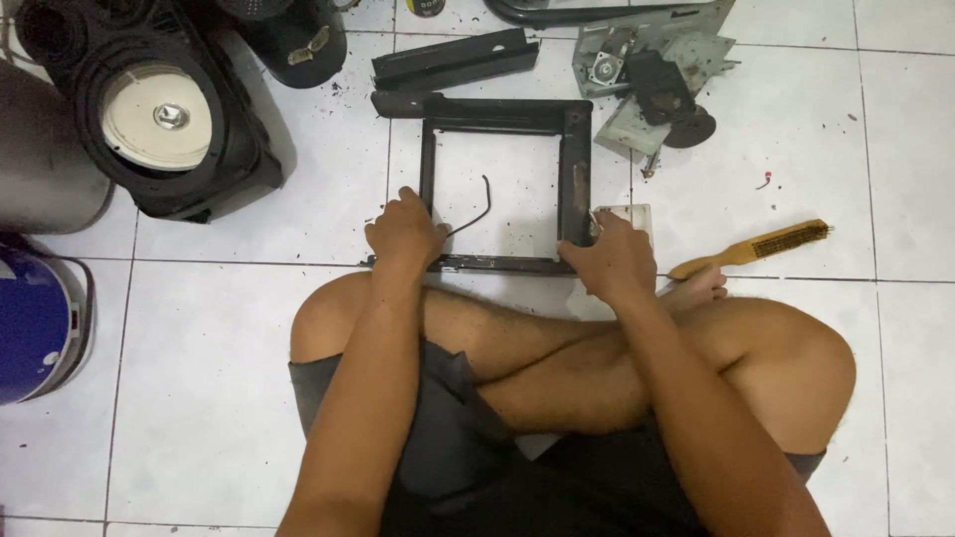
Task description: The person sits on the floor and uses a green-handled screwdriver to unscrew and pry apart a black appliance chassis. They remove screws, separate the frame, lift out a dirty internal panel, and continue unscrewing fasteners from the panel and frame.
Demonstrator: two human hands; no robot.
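Note:
A square black metal frame [573, 159] lies flat on the white tiled floor in front of my crossed legs. My left hand [406, 231] grips its near left corner. My right hand [615, 261] presses on the near right corner, next to a small pale sanding block or pad [629, 213]. A thin bent black wire [479, 211] lies inside the frame's opening.
A wooden-handled wire brush [756, 247] lies right of my knee. Black bars [454, 60] and a grey metal mechanism [652, 70] sit beyond the frame. At left are a black housing with a white disc [159, 117], a grey drum [40, 159] and a blue container [35, 318]. Dark debris dots the tiles.

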